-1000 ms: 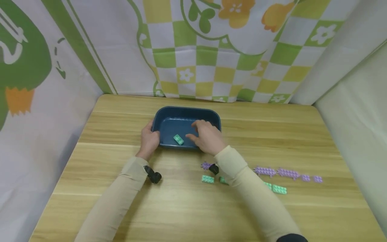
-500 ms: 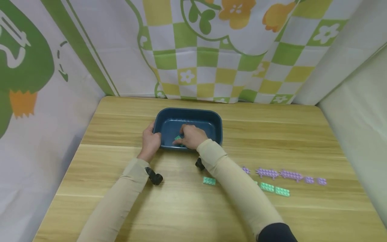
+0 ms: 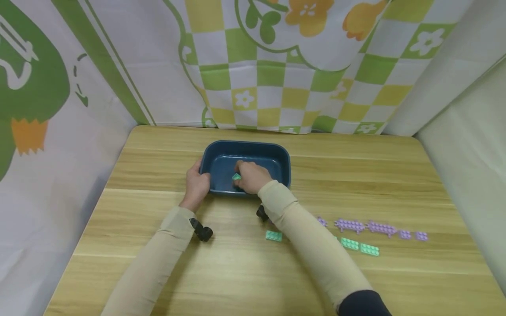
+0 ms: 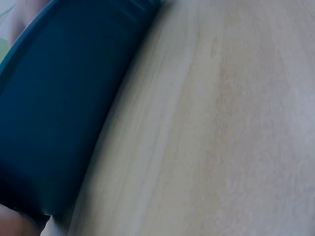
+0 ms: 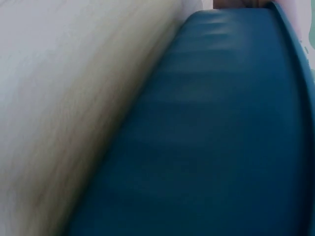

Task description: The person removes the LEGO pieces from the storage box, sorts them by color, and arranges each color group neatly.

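A dark blue rectangular tray (image 3: 280, 164) with raised walls lies on the wooden table. My left hand (image 3: 196, 184) grips its left end, thumb over the rim. Inside the tray, my right hand (image 3: 254, 177) pinches a green building brick (image 3: 236, 177) between thumb and fingers; most of the brick is hidden behind them. The left wrist view shows the tray's outer wall (image 4: 59, 98) close up, with a bit of the left hand (image 4: 17, 223) at the lower corner. In the right wrist view the tray's outer wall (image 5: 211, 123) fills the middle, and the brick is out of sight.
Nearer the front of the table (image 3: 221, 281), a green brick (image 3: 273, 235) lies left of the right forearm. To its right are more green bricks (image 3: 369, 249) and a row of several purple bricks (image 3: 381, 228). The right sleeve covers part of these rows. A patterned curtain (image 3: 269, 87) hangs behind.
My right hand has moved left and down inside the tray, closed on the green brick lying there and tilted it up. My left hand keeps its hold on the tray.
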Available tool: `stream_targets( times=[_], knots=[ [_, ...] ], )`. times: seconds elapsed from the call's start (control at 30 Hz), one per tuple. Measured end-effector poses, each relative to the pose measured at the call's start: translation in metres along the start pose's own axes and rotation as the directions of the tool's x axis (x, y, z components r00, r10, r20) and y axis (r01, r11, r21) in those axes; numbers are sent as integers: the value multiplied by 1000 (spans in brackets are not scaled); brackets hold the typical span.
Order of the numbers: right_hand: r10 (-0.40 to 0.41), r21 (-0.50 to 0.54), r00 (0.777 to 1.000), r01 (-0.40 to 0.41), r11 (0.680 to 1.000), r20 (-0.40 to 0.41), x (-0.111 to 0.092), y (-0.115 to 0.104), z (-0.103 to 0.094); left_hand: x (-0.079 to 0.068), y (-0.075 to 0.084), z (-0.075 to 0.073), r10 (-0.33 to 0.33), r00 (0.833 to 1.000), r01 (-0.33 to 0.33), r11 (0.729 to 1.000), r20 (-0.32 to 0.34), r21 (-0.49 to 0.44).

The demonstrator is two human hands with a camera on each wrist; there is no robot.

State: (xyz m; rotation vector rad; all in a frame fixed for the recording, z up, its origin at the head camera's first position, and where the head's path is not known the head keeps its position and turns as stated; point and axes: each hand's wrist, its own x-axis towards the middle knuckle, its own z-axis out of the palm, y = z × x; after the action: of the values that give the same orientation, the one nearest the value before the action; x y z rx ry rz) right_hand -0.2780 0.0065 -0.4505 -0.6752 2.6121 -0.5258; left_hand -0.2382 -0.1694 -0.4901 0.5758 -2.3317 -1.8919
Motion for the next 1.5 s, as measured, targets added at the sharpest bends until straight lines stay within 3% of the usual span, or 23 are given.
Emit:
stream_targets(
  times=[0.37,0.57,0.7,0.83,1.0,1.3,1.5],
  knots=[
    [-49,22,987,53,998,-151,-30,12,-25,1,-1,-3,11,1000,-11,1000,-4,-4],
    [-94,103,971,119,988,-220,-63,30,-39,0,-1,-2,-29,999,30,999,32,-15],
    [-74,146,957,118,982,-280,-89,45,-47,0,-3,-2,-35,999,35,999,18,-20],
    [-42,146,932,101,984,-360,-116,61,-55,0,-2,-1,-23,1000,23,1000,7,-14],
    [10,158,914,59,986,-405,-151,83,-60,-1,-2,0,-16,1000,16,1000,11,-19],
    [167,226,910,-83,970,-380,-218,123,-64,-2,0,1,-11,1000,11,1000,14,-14],
    [247,233,899,-170,957,-361,-253,143,-55,-1,0,2,-18,1000,18,1000,12,-8]
  ],
)
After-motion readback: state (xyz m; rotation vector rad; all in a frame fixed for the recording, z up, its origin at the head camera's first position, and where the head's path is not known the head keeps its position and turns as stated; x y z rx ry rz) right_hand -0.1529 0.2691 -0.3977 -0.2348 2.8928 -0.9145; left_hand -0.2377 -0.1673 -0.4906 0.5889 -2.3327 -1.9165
